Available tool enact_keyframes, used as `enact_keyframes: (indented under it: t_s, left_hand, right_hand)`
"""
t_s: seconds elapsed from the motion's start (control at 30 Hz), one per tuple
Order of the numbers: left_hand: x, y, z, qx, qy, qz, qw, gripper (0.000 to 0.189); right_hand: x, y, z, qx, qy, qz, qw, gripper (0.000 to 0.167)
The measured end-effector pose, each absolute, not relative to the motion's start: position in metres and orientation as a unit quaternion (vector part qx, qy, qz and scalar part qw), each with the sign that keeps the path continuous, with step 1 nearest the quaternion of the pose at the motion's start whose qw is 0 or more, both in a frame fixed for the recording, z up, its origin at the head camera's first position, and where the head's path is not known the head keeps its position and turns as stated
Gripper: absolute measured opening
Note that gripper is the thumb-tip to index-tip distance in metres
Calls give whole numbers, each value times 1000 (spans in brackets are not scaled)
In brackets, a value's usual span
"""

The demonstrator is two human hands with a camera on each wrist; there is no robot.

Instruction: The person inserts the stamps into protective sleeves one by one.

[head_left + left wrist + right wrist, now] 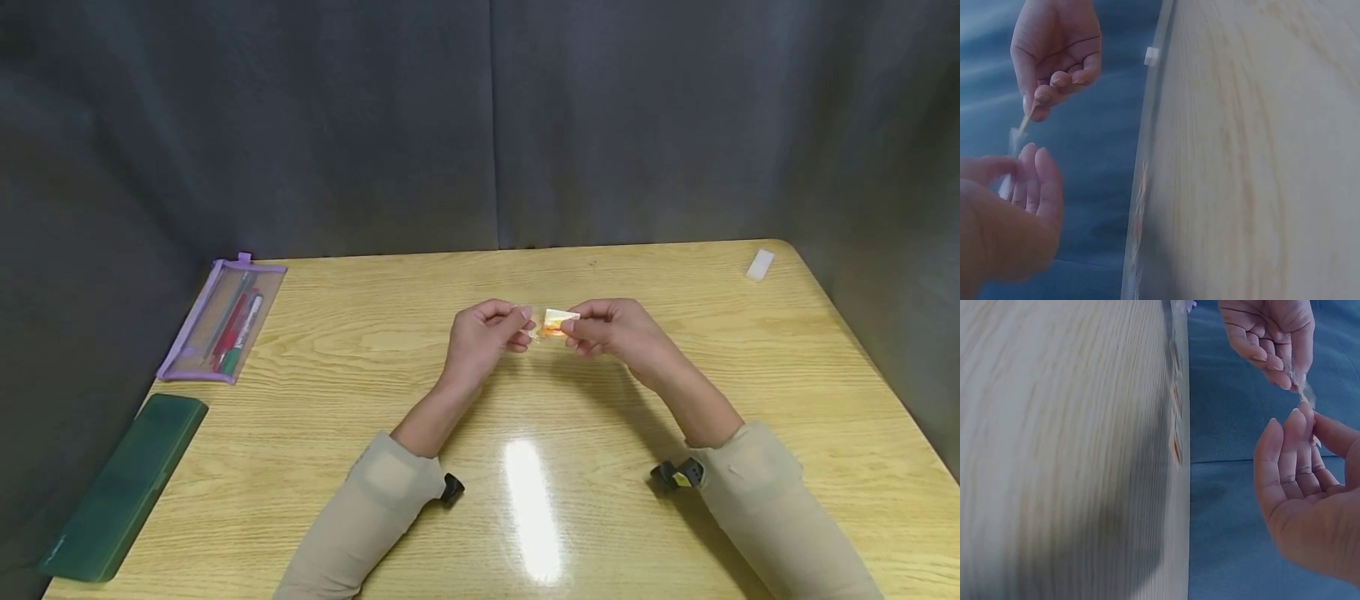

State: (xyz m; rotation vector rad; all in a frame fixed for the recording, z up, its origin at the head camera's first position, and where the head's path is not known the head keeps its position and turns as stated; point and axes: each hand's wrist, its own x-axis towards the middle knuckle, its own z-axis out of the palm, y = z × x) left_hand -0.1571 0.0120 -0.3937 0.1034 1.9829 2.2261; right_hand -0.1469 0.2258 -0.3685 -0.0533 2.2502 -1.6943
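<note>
Both hands meet above the middle of the table. The right hand (pixel 621 332) pinches a small flat piece, white and yellow with orange (pixel 556 320), between thumb and fingers. In the left wrist view its thin pale edge (pixel 1024 122) shows, reaching toward a bit of clear plastic film (pixel 1015 139). The left hand (pixel 482 335) pinches this clear film between thumb and fingers, close beside the coloured piece. Whether the piece is still partly inside the film cannot be told. The fingertips hide part of both.
On the left lie a purple-edged mesh zip pouch (pixel 217 325) with several pens and a dark green case (pixel 123 492). A small white block (pixel 761 265) lies at the far right corner. A dark curtain (pixel 495 125) hangs behind the wooden table (pixel 360 333).
</note>
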Motion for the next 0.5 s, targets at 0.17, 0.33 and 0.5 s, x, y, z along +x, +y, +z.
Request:
enact_keyframes:
  t_s: [0.17, 0.33, 0.5]
  left_hand:
    - [-156, 12, -392, 38, 660, 743, 101, 19]
    - [-155, 11, -391, 38, 668, 735, 109, 19]
    - [-155, 7, -390, 29, 672, 730, 120, 16]
  right_hand:
    - [-147, 225, -369, -11, 791, -590, 162, 31]
    - [-148, 224, -369, -10, 788, -594, 158, 30]
    - [-147, 224, -367, -11, 786, -601, 144, 28]
